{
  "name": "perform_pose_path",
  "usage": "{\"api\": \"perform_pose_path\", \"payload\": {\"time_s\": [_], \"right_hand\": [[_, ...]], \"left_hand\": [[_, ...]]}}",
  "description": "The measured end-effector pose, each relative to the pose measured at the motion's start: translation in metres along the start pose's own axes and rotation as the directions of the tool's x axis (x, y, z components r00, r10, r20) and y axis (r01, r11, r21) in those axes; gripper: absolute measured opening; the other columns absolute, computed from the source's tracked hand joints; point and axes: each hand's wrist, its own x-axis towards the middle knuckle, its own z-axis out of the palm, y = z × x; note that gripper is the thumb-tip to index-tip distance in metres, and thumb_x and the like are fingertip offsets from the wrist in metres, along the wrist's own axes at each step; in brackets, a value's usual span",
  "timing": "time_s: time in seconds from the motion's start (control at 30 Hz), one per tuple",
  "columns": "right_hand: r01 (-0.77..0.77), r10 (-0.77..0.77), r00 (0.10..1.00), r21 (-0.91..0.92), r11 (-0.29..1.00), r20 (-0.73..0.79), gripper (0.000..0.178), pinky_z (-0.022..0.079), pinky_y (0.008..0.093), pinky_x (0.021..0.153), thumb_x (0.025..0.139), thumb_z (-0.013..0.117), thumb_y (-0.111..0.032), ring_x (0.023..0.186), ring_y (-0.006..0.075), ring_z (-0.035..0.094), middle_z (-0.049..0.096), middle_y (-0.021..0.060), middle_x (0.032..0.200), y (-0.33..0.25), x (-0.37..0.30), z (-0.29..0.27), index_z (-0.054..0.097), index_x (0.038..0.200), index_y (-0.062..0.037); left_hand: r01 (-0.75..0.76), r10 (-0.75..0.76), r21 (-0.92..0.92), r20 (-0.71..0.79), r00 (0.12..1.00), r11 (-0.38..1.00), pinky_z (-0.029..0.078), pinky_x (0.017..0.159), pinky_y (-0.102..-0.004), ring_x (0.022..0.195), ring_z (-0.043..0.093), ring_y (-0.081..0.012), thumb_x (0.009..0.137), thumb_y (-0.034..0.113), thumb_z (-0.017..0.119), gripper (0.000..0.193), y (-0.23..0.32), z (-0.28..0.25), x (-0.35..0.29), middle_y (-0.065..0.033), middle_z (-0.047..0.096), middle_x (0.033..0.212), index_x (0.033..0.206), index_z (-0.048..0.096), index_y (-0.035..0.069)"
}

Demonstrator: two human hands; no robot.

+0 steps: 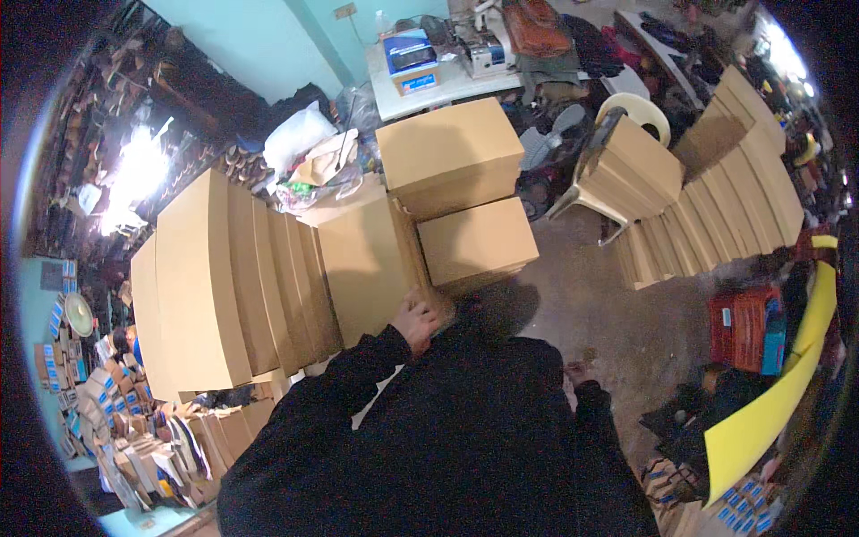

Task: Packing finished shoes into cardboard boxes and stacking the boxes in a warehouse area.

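Note:
My left hand (419,324) is at the near edge of the cardboard piles, its fingers curled around a small brownish thing, blurred and mostly hidden. Beside it on the left lies a low pile of cardboard sheets (360,268). Just ahead and to the right is a short stack of smaller cardboard sheets (479,240), with a taller cardboard stack (452,148) behind it. My right hand (575,376) hangs low by my side, apart from the piles; its fingers are hard to make out.
Fanned stacks of large cardboard (201,277) rise at the left. More cardboard (716,228) leans at the right beside a cream plastic chair (586,201). A sewing machine (488,54) and a blue box (412,58) stand on the far table. A red crate (744,329) and a yellow sheet (761,430) are at right.

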Motion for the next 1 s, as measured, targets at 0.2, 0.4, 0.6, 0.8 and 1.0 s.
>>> {"api": "perform_pose_path", "payload": {"time_s": [0.2, 0.4, 0.6, 0.8, 1.0], "right_hand": [[-0.200, 0.074, 0.950, 0.409, 0.891, 0.303, 0.028, 0.049, 0.0314, 0.068, 0.079, 0.067, -0.026, 0.076, 0.0181, 0.059, 0.062, 0.0057, 0.087, 0.056, 0.098, -0.034, 0.061, 0.095, -0.0043], [0.145, -0.163, 0.934, 0.080, 0.986, 0.319, 0.033, 0.050, 0.0305, 0.070, 0.078, 0.069, -0.025, 0.082, 0.0177, 0.058, 0.060, 0.0071, 0.094, -0.045, 0.144, -0.107, 0.057, 0.103, -0.0060], [0.097, -0.197, 0.919, 0.289, 0.952, 0.341, 0.030, 0.050, 0.0300, 0.070, 0.080, 0.066, -0.021, 0.082, 0.0183, 0.059, 0.060, 0.0101, 0.094, 0.021, 0.225, -0.180, 0.057, 0.104, -0.0060], [0.263, -0.192, 0.867, -0.096, 0.960, 0.460, 0.022, 0.050, 0.0311, 0.060, 0.083, 0.057, -0.010, 0.069, 0.0164, 0.060, 0.062, 0.0072, 0.086, 0.103, 0.278, -0.239, 0.058, 0.104, -0.0055], [0.243, -0.168, 0.956, -0.331, 0.912, 0.241, 0.018, 0.050, 0.0306, 0.061, 0.083, 0.057, -0.014, 0.071, 0.0147, 0.059, 0.063, 0.0071, 0.086, 0.144, 0.329, -0.244, 0.060, 0.097, -0.0029]], "left_hand": [[-0.011, -0.104, -0.321, -0.341, 0.934, 0.947, 0.025, 0.102, -0.0526, 0.104, 0.048, -0.0261, 0.054, 0.012, 0.059, 0.028, 0.010, -0.042, -0.023, -0.0029, 0.056, 0.097, 0.082, 0.057, 0.012], [0.322, -0.417, -0.268, -0.511, 0.752, 0.908, 0.027, 0.102, -0.0543, 0.121, 0.039, -0.0340, 0.050, 0.001, 0.052, 0.055, 0.039, -0.125, -0.050, -0.0166, 0.045, 0.122, 0.105, 0.054, 0.007], [0.622, -0.835, -0.558, -0.344, 0.429, 0.549, 0.027, 0.106, -0.0422, 0.130, 0.026, -0.0376, 0.055, -0.003, 0.052, 0.084, 0.078, -0.151, -0.044, -0.0205, 0.026, 0.138, 0.135, 0.030, 0.008], [0.711, -0.896, -0.546, -0.303, 0.325, 0.443, 0.025, 0.107, -0.0395, 0.128, 0.028, -0.0375, 0.059, 0.000, 0.059, 0.087, 0.081, -0.128, -0.051, -0.0213, 0.031, 0.136, 0.137, 0.022, 0.000], [0.767, -0.918, -0.528, -0.343, 0.199, 0.364, 0.028, 0.105, -0.0401, 0.123, 0.035, -0.0381, 0.061, 0.004, 0.065, 0.083, 0.089, -0.113, -0.053, -0.0212, 0.037, 0.133, 0.135, 0.026, 0.000]]}}
